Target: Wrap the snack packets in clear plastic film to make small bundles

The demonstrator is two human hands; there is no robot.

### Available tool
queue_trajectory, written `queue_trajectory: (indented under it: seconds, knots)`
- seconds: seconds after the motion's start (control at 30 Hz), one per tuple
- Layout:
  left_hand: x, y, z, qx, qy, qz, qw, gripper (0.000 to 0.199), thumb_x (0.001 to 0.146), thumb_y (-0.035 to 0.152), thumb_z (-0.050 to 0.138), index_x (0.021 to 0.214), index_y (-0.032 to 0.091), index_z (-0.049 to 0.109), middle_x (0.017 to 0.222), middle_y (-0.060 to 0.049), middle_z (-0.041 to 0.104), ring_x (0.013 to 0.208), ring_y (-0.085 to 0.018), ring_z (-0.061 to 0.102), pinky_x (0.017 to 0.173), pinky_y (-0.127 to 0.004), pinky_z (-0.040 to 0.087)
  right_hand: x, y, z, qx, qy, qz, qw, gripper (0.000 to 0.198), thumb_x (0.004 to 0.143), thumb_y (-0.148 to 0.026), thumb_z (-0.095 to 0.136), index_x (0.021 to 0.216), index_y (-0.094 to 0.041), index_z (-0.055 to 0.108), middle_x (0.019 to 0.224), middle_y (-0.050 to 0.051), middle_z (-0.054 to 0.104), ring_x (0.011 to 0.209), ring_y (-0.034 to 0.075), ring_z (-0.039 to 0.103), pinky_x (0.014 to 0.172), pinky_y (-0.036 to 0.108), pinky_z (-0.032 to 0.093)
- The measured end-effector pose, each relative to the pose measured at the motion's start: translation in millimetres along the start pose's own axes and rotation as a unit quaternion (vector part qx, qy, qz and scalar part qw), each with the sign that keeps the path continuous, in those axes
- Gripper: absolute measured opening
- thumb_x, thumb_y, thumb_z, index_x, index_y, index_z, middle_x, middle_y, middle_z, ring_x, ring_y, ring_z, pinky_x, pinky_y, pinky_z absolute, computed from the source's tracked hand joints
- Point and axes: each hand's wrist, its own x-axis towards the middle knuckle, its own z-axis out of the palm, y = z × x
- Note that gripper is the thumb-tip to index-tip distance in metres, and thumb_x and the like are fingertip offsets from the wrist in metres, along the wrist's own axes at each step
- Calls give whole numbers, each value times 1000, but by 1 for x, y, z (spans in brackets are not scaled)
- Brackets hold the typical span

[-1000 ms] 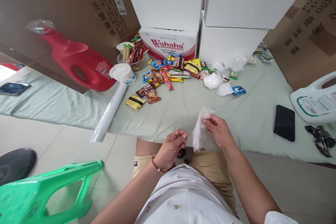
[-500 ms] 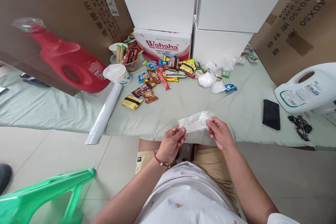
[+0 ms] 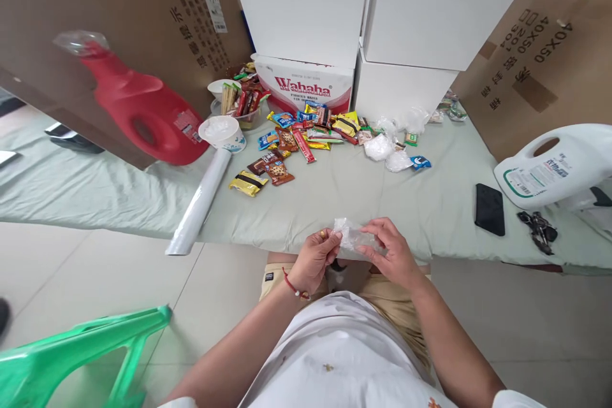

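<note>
Between my hands, at the near edge of the cloth-covered table, is a crumpled clear plastic bag [image 3: 351,234]. My left hand [image 3: 313,260] pinches its left end between thumb and fingers. At the other end, my right hand [image 3: 396,254] has its thumb and fingers apart around the plastic, not closed on it; whether they touch it is hard to tell. Beyond the hands lies a spread of wrapped snacks, among them a yellow packet [image 3: 248,183], a brown cookie packet [image 3: 279,172] and a red bar [image 3: 303,146]. Crumpled clear plastic [image 3: 379,147] lies to their right.
To the left are a paper bowl [image 3: 234,140], a plastic roll [image 3: 198,204] and a red jug [image 3: 143,118]. A phone [image 3: 489,209], sunglasses [image 3: 539,231] and a white jug [image 3: 557,162] lie right. Boxes [image 3: 306,86] stand behind; a green stool [image 3: 86,347] is lower left.
My right hand has let its pinch on the bag's right end go and spread its fingers, moving slightly left. The bag looks shorter and more bunched. My left hand keeps its pinch.
</note>
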Motion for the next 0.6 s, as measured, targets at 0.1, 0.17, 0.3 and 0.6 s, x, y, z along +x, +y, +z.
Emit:
queue_trajectory:
  seconds: [0.1,0.17,0.3,0.6]
  knots:
    - [-2,1,-2,-6,-1,-7,1000,54,62,52,92,70,17,50,56,7,48,46,-2,35,44,-17,23,0,1,6,5,-41,27,999,14,98,-29,61,107,-25,71,102,5,67,79,15,61,69,28,48]
    - [-3,2,-3,-15,4,-4,1000,55,66,58,88,76,18,50,60,6,52,48,-3,40,45,-17,25,2,1,10,20,-42,53,997,16,99,-27,57,94,-23,71,87,2,66,73,14,58,68,27,45]
    - [-2,0,-1,21,31,38,999,62,65,58,88,104,22,55,89,2,62,66,-8,54,48,-17,35,6,2,18,98,17,145,984,20,96,-38,60,90,-21,69,77,0,63,66,13,50,62,26,39]
    - [28,-4,-10,25,41,28,998,51,58,51,93,78,17,59,64,7,50,55,-5,40,50,-19,30,25,19,16,377,85,322,864,45,71,-58,83,82,-19,63,61,-7,43,51,7,29,48,23,23]
